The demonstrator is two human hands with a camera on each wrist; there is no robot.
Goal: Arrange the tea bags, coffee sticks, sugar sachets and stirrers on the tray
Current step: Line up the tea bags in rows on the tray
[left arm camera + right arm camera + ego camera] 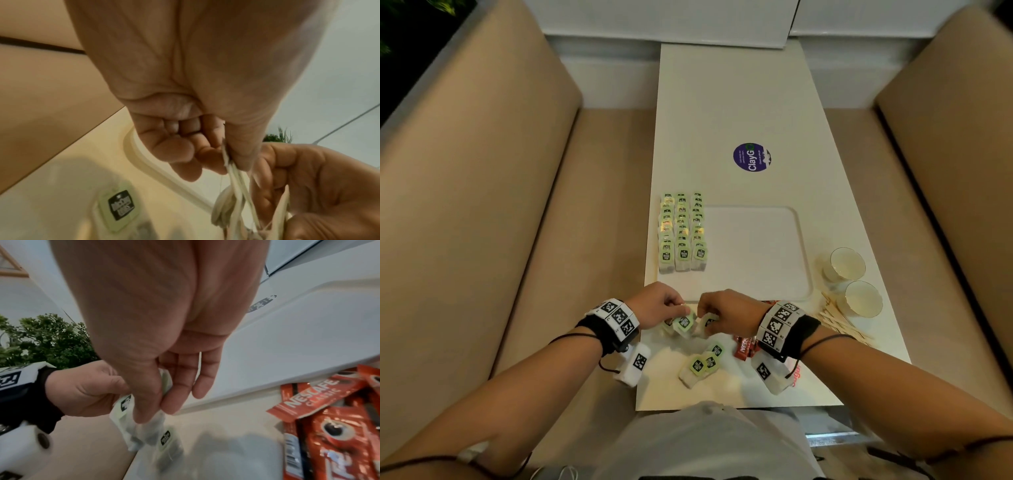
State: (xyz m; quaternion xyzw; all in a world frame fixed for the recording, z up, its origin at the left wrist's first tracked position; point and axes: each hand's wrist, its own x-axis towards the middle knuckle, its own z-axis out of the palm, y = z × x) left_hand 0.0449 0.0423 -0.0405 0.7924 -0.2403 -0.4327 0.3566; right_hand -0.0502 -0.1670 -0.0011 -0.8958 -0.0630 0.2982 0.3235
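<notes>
A white tray (756,260) carries three neat rows of green-tagged tea bags (683,233) along its left side. Just in front of its near rim, both hands meet over a small bunch of tea bags (684,322). My left hand (678,310) pinches the bunch (236,194) between thumb and forefinger. My right hand (703,315) pinches a tea bag (148,431) from the other side. Loose tea bags (702,363) lie nearer me. Red coffee sticks (746,347) lie partly under my right wrist, wooden stirrers (835,318) to the right, and a sugar sachet (796,377) peeks out below the wrist.
Two pale cups (847,263) (863,298) stand right of the tray by the table's edge. A purple round sticker (751,157) sits on the table (722,102) beyond the tray. Beige benches flank the table on both sides.
</notes>
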